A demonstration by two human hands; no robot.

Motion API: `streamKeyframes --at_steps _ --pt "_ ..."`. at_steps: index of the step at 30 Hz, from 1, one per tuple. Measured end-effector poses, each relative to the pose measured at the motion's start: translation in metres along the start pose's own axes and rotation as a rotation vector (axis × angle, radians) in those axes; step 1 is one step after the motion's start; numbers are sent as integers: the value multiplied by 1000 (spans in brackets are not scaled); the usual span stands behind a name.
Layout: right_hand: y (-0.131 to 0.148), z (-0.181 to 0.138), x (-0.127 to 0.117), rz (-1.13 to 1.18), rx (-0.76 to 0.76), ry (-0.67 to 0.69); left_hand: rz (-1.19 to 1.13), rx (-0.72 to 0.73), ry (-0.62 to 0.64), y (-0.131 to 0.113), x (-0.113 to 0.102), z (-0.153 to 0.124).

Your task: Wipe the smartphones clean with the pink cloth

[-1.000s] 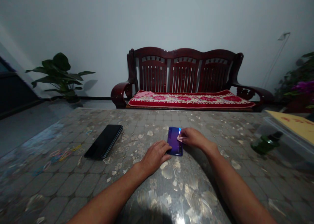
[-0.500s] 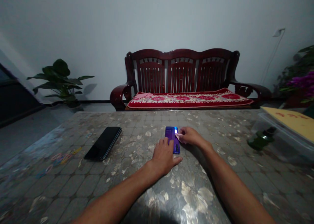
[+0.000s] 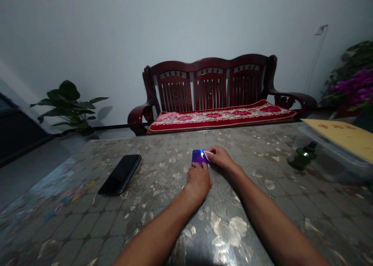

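A blue-purple smartphone [image 3: 197, 157] lies back up on the table, a bright reflection near its top. My left hand [image 3: 199, 181] is closed over its lower part, fingers across the back and the thumb on the right side; that end of the phone is hidden. At the phone's upper right edge, my right hand [image 3: 220, 157] pinches a small pale pink wipe [image 3: 208, 155] against it. Most of the wipe is covered by the fingers.
A black smartphone [image 3: 120, 174] lies at left, near several coloured rubber bands [image 3: 76, 195]. On the right are a green bottle [image 3: 302, 157] and a clear plastic box [image 3: 329, 167] under a yellow paper [image 3: 339, 136]. Beyond the table [image 3: 163, 207] stands a wooden bench [image 3: 210, 91].
My left hand has shifted down and closed further over the phone's lower end, with the thumb drawn in. The wipe in my right hand has moved slightly up the phone's edge. The view has tilted.
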State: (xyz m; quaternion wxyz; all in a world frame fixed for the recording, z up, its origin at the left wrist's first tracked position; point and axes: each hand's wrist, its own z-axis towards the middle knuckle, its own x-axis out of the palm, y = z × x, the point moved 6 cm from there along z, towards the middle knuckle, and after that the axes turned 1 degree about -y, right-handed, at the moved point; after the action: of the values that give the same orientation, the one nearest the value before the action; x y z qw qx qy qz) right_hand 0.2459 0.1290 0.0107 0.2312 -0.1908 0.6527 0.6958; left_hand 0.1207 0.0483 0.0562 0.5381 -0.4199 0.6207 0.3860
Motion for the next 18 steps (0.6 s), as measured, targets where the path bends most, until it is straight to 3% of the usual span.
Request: streamKeyframes --at_steps 6,12,18 --pt "17 4 -2 -156 -197 -54 52 -8 -15 -6 3 0" --pt "17 9 2 -387 -165 6 111 29 -73 -5 13 -1" --pt "23 7 1 -391 -127 18 142 85 -98 4 23 -7"
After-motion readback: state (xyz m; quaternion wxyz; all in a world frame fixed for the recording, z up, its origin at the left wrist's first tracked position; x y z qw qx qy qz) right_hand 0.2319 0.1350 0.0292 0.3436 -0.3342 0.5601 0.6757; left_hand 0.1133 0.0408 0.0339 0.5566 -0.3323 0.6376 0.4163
